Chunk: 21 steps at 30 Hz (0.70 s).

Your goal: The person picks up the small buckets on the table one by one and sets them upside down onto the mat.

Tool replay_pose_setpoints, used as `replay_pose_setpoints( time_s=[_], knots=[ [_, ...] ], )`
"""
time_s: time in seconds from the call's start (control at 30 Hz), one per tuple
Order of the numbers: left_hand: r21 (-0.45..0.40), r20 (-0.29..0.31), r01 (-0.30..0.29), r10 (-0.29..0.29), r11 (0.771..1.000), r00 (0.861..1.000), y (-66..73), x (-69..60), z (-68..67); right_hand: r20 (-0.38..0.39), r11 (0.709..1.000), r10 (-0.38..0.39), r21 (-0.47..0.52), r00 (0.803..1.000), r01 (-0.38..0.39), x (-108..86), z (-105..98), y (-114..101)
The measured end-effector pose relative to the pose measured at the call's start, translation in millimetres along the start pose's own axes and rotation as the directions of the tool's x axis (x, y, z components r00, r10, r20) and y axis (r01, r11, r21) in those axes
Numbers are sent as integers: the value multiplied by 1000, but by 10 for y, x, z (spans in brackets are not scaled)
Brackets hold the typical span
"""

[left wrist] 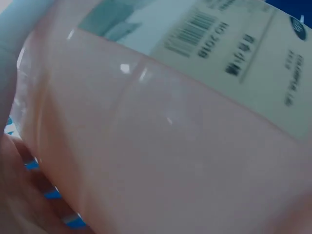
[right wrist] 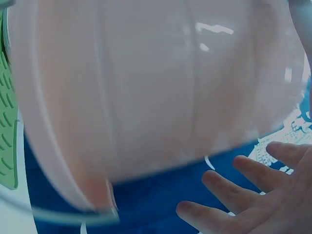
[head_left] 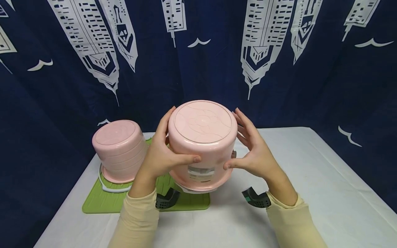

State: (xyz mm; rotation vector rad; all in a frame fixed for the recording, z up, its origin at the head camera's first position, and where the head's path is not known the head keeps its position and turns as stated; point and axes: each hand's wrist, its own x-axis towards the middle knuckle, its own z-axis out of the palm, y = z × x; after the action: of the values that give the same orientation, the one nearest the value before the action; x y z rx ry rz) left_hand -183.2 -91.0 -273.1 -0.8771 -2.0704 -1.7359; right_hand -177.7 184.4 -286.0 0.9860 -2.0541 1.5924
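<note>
Upside down, a pink plastic bucket [head_left: 203,155] is held above the table with its round base facing up and towards me. My left hand [head_left: 161,156] grips its left side, thumb across the front and fingers behind. On the other side, my right hand [head_left: 255,153] has its thumb by the front of the wall. The right wrist view shows the spread fingers [right wrist: 234,190] of that hand apart from the bucket. A printed label [left wrist: 214,53] with a barcode is on the wall, seen close in the left wrist view.
A second pink bucket [head_left: 119,148] stands inverted at the left on a green ridged mat [head_left: 192,203], its pale handle [head_left: 116,189] lying around the rim. Beneath is a white table [head_left: 310,179]. A dark blue curtain [head_left: 211,75] with white building prints hangs behind.
</note>
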Motion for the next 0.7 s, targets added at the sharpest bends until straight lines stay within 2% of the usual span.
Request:
replay_pose_setpoints(
  time_s=[0.13,0.27,0.47,0.7],
  knots=[
    [42,-26,98,-97,994,995,-6,-7,-151,4,999,6,-44,1000,-5,-6,-8,-4],
    [129,-51,177,-172,976,984,-109,-3,-249,-4,997,5,-74,1000,-5,-11,-37,-5],
    [124,-65,184,-177,975,982,-421,23,-310,-6,998,16,-66,1000,-16,-13,-58,-3],
    [48,-19,198,-198,979,980,-797,-4,-347,1,998,16,-67,1000,-16,-10,-49,4]
  ],
)
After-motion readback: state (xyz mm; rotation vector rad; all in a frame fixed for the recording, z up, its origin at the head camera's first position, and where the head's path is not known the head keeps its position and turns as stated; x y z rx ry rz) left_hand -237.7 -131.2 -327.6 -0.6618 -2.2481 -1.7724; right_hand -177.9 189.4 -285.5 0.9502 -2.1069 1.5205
